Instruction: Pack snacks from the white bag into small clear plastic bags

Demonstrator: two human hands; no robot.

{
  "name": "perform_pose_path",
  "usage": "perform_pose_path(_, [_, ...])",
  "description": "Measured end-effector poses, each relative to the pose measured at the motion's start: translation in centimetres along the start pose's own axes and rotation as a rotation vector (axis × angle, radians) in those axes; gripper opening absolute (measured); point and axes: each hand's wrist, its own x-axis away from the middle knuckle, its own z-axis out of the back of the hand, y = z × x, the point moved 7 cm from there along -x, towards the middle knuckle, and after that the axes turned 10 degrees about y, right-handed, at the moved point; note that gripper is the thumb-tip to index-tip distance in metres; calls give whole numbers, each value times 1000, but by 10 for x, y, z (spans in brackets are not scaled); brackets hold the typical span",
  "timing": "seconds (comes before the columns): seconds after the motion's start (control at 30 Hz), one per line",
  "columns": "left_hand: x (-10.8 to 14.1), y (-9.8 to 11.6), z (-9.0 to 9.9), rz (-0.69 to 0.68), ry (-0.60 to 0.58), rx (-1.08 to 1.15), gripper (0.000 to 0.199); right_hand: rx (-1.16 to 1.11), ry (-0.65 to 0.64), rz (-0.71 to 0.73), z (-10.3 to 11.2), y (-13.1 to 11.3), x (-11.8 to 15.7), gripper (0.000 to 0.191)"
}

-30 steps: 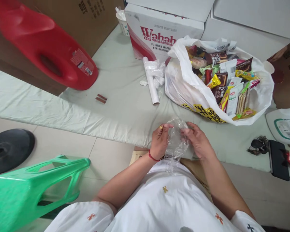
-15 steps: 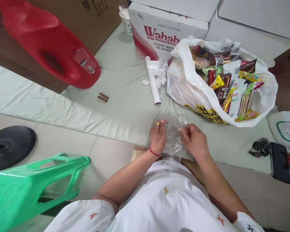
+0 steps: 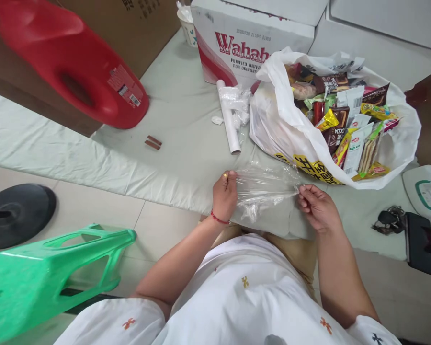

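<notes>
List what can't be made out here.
Head view throughout:
Clear film: part inside the left hand, hidden by that hand.
Carton: end of the brand name, hidden behind the white bag.
White bag: lower contents, covered by upper snacks.
Red jug: top, cut off by the upper edge.

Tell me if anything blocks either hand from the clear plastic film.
Nothing visible does: the left hand and right hand both grip the clear plastic film, stretched between them. The snack bag lies beyond.

"Wahah", "PURIFIED WATER" on a carton [image 3: 249, 48]; apparently "COCOA" on a brown wrapper [image 3: 338, 126]
</notes>
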Motion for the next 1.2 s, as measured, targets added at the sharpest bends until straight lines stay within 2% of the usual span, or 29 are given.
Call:
perform_pose_path(0.1, [0, -4, -2, 9, -2, 11, 46, -11, 43, -7, 3, 0, 0, 56])
perform_pose_path(0.23, [6, -6, -8, 37, 11, 41, 50, -1, 61, -134, -15, 14, 16, 71])
perform_pose_path(0.37, [11, -7, -12, 81, 21, 41, 54, -26, -22, -224, -42, 25, 36, 69])
perform_pose_path(0.47, [8, -3, -8, 56, 4, -30, 55, -83, -99, -279, -46, 27, 41, 63])
perform_pose_path(0.63, [-8, 12, 1, -84, -107, -196, 46, -8, -169, -323, -17, 23, 35, 55])
perform_pose_path(0.73, [-11, 19, 1, -145, -161, -226, 41, 55, -196, -287, -1, 19, 31, 50])
perform_pose_path(0.83, [-9, 19, -3, -151, -179, -242, 40, 24, -202, -238, 4, 14, 30, 47])
perform_pose_path(0.93, [-9, 15, -2, -149, -171, -257, 41, 6, -210, -271, 6, 17, 33, 48])
perform_pose_path(1.1, [-15, 10, 12, -155, -120, -313, 40, 72, -109, -197, 29, 19, 29, 50])
perform_pose_path(1.2, [-16, 12, 14, -166, -135, -356, 37, 109, -16, -134, 48, 17, 26, 52])
